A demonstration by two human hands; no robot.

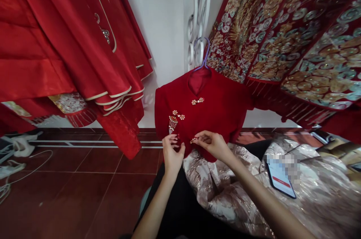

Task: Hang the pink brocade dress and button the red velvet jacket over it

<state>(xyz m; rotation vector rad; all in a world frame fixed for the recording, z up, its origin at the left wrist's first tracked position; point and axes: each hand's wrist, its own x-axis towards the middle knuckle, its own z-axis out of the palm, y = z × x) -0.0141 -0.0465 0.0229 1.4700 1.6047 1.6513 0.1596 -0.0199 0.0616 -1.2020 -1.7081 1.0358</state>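
A small red velvet jacket (220,96) hangs in front of me on a purple hanger (207,52). Beaded flower clasps (197,101) decorate its chest, and a fan-shaped tassel ornament (173,122) hangs at its left side. Between the thumb and fingers of my right hand (216,146) is a small gold beaded clasp (193,140), held against the jacket's lower front. My left hand (172,152) rests by the lower left of the jacket, just below the tassel, its fingers curved and the thumb apart from them. No object shows between them.
Red garments (84,43) hang at left, and a heavily embroidered one (270,28) at right. White scrollwork metal (199,13) carries the hanger. Shiny brocade fabric (239,201) covers my lap, with a phone (280,180) on it. A white cable (42,154) trails over the tiled floor.
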